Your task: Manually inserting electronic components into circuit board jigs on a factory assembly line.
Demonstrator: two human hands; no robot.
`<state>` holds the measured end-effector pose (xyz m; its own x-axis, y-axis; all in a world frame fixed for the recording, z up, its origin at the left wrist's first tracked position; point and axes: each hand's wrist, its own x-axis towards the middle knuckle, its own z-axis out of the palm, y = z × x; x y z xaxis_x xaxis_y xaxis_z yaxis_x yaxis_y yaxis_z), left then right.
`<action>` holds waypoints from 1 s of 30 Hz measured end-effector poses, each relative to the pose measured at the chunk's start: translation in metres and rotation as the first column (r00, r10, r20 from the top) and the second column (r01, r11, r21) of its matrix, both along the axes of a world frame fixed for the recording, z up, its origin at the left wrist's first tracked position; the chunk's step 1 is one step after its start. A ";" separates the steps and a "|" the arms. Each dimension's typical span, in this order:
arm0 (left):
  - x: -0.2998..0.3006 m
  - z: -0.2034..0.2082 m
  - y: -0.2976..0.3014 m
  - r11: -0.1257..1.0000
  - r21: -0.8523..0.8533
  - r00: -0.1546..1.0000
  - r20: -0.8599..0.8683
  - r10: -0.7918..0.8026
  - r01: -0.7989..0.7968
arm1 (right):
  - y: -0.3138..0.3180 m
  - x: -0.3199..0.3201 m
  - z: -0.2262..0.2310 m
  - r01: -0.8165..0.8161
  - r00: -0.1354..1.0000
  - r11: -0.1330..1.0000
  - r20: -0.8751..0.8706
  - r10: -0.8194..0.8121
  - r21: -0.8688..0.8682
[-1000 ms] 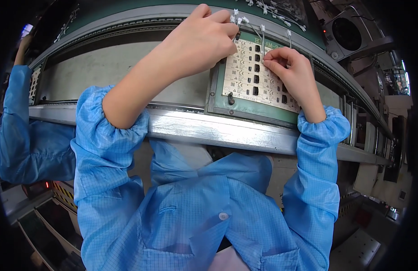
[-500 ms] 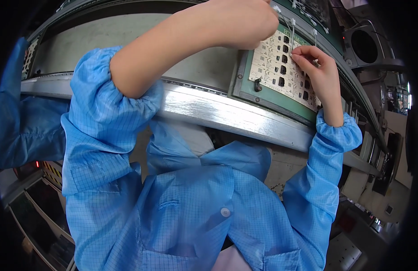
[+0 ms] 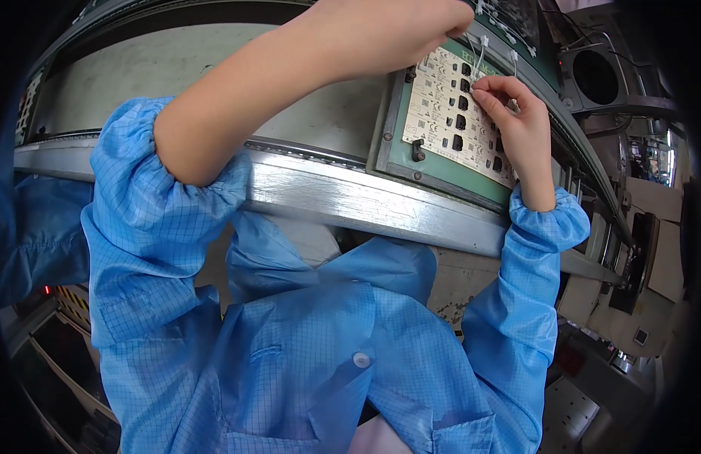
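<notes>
A cream circuit board panel with rows of black components lies in a green fixture on the rail line. Over the panel's right part, my right hand pinches a thin white wire between thumb and forefinger, close to the board surface. The wire rises to a white connector at the fixture's far side. My left hand is above the panel's far left corner, at the top of the view. Its fingers curl closed, and their tips and whatever they hold are hidden.
Another white connector and more white wires lie along the far side. A dark clamp knob stands on the fixture's near left. The metal rail runs along the near side. At the right is a dark round-faced device.
My left hand has shifted slightly away and to the right, uncovering more of the panel's far left corner. My right hand stays pinched at the board. The whole view has moved a little.
</notes>
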<state>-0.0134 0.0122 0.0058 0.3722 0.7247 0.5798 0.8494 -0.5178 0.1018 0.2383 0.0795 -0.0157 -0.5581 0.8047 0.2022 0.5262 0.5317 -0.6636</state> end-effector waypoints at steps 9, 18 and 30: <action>0.006 0.003 0.002 1.000 0.002 0.991 0.131 0.013 -0.014 | -0.002 -0.004 0.011 0.016 0.994 0.996 0.105 -0.025 0.084; 0.004 0.010 -0.001 0.998 -0.059 0.993 0.113 0.029 -0.022 | 0.003 -0.001 0.012 -0.067 0.992 0.984 0.118 0.048 0.166; 0.010 0.013 0.006 0.990 -0.141 0.999 0.050 -0.005 0.012 | -0.002 0.003 0.019 -0.120 0.981 0.929 0.186 0.057 0.350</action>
<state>-0.0029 0.0178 0.0190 0.3523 0.7976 0.4896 0.8370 -0.5026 0.2164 0.2411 0.0774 0.0028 -0.6752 0.6419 0.3634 0.5536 0.7665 -0.3256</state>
